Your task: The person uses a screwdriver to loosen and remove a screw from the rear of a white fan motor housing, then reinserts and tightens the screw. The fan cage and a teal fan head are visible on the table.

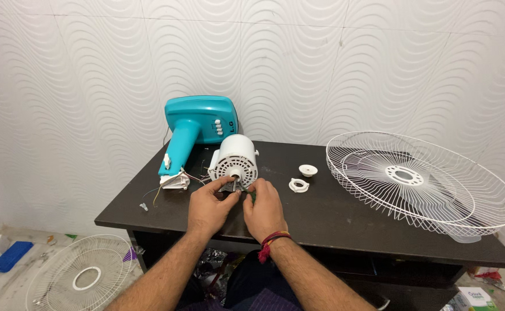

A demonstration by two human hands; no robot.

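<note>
White motor housing (234, 159), slotted face. Teal fan base (197, 124). White wire grille (419, 181), radial spokes. Dark brown worktop (333, 213). Red thread band (272, 241) on my right wrist. Wavy white wall tiles (321, 63).

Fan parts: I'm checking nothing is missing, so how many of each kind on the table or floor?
Wire grilles: 2
Teal base: 1
White motor: 1
Small white plastic fittings: 2
Total: 6
</note>
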